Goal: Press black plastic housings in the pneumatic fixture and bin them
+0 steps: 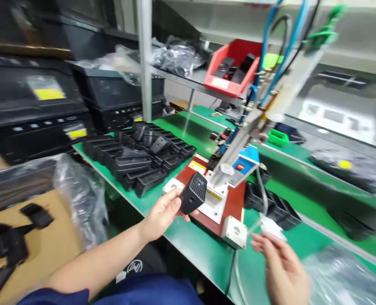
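My left hand [164, 214] is closed around a black plastic housing [193, 194], with its ribbed, slotted face turned up and a round hole in its near side. The housing is held above the front edge of the bench fixture, just before its metal post. My right hand [278, 262] is to the right, somewhat blurred, its fingers loosely bent and apart. Right behind those fingers is a crumpled white wipe or paper [272, 227]; whether they touch it I cannot tell. The fixture has a red-brown base plate [234, 207] with white corner blocks [235, 232].
Many similar black housings [148, 180] crowd the bench's left; more [278, 207] stand right of the fixture. A slanted dispenser arm with hoses [241, 135] rises behind. A red bin [232, 67] sits on the shelf. Lower left is a carton [45, 237]; plastic film [343, 275] lies right.
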The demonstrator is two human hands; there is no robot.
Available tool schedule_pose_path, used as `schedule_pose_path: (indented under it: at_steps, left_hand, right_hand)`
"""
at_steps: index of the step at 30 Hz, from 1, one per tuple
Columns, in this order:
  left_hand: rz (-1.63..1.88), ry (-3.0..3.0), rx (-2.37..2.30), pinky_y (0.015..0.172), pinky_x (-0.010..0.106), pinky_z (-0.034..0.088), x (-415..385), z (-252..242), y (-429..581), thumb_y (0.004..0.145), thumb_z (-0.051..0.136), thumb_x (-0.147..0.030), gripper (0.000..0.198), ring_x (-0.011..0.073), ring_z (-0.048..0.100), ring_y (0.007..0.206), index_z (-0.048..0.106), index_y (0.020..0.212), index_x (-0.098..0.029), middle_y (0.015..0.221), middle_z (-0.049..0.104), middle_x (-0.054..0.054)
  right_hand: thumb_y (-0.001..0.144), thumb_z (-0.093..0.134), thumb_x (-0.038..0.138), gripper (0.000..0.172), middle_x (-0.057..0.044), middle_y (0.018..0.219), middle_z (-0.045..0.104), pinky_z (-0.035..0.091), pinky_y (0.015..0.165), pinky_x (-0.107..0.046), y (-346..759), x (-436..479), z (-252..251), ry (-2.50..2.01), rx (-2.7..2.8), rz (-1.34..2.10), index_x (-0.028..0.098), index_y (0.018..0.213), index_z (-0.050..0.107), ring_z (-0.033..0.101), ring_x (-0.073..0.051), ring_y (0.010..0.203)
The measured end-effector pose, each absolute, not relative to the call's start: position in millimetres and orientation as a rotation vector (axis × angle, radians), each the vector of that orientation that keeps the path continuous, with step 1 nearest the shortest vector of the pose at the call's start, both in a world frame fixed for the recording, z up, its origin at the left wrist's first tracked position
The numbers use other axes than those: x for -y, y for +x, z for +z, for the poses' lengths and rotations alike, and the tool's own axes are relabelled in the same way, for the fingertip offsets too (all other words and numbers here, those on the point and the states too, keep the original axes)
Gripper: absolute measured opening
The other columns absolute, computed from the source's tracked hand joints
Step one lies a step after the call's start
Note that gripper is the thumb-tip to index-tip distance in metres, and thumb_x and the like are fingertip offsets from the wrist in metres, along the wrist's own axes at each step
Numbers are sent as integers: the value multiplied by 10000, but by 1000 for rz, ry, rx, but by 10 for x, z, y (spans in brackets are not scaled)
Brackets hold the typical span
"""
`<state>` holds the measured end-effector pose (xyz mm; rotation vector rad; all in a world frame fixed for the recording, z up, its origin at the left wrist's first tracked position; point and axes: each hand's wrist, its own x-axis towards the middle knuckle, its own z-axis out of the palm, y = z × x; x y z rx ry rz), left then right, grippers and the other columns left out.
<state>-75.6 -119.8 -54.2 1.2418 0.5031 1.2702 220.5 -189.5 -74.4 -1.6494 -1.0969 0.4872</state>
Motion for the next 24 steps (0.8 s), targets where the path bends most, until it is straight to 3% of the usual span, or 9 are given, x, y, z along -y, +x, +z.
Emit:
schedule_pose_path:
  at_steps: [3, 5, 7, 9, 12, 15, 18, 21, 24]
  left_hand:
    - [1210, 1495, -546, 713, 334, 582, 1315, -602, -409, 962, 409, -411, 360, 210, 671, 853, 523, 1211, -178, 1058, 672, 128]
    - [1227, 1763, -575, 794, 333, 576, 1407, -640, -256, 966, 415, -314, 326, 210, 665, 930, 497, 1255, -185, 1116, 660, 119]
    - [1267, 2008, -558, 863, 338, 556, 1475, -668, -172, 953, 433, -231, 334, 220, 640, 1032, 484, 1280, -184, 1163, 644, 125]
    - [1280, 2162, -534, 893, 335, 543, 1505, -678, -155, 933, 466, -182, 350, 217, 623, 1073, 489, 1282, -178, 1181, 636, 132]
    - [1324, 2312, -458, 893, 328, 538, 1503, -679, -229, 886, 556, -157, 346, 204, 634, 1038, 537, 1232, -170, 1128, 667, 110]
    - [1640, 2268, -526, 880, 338, 531, 1467, -691, -343, 836, 581, -79, 344, 192, 638, 995, 587, 1160, -197, 1062, 685, 63]
    - [1849, 1973, -825, 953, 399, 492, 1388, -688, -403, 860, 541, -86, 392, 224, 579, 1117, 562, 1228, -217, 1198, 614, 82]
    - [1634, 1836, -891, 1004, 414, 467, 1301, -647, -390, 933, 463, -192, 469, 257, 486, 1261, 410, 1398, -221, 1421, 440, 125]
    - [1402, 1844, -802, 1017, 370, 471, 1269, -604, -360, 970, 395, -248, 509, 232, 470, 1292, 286, 1467, -256, 1463, 415, 101]
  right_hand:
    - [820, 654, 484, 458, -93, 1105, 674, 561, 819, -472, 1612, 1880, -595, -1306, 1077, 843, 282, 1218, 551, 665, -276, 943]
    - [765, 730, 446, 664, -82, 1264, 603, 525, 918, -458, 1325, 1852, -537, -1137, 1098, 978, 306, 1347, 442, 615, -268, 1092]
    - [693, 804, 395, 791, -61, 1332, 555, 484, 991, -438, 1158, 1838, -519, -1076, 1071, 981, 319, 1375, 409, 575, -255, 1163]
    - [659, 832, 348, 777, -47, 1290, 587, 482, 995, -420, 1100, 1828, -519, -1056, 996, 963, 313, 1337, 454, 590, -242, 1137]
    - [709, 780, 402, 565, -60, 1087, 688, 534, 882, -383, 1153, 1792, -511, -936, 758, 1140, 250, 1210, 568, 656, -224, 967]
    - [769, 679, 511, 401, -94, 916, 723, 541, 605, -289, 1265, 1752, -481, -807, 388, 1401, 187, 1005, 651, 639, -165, 674]
    - [808, 598, 568, 439, -106, 808, 721, 425, 417, -217, 1331, 1760, -473, -746, 184, 1564, 145, 904, 666, 496, -92, 448]
    - [835, 509, 641, 566, -86, 659, 681, 336, 352, -183, 1329, 1802, -520, -740, 169, 1712, 99, 806, 668, 378, -51, 356]
    - [853, 368, 726, 714, -40, 478, 577, 273, 320, -167, 1306, 1824, -605, -753, 201, 1857, 88, 742, 669, 301, -46, 318]
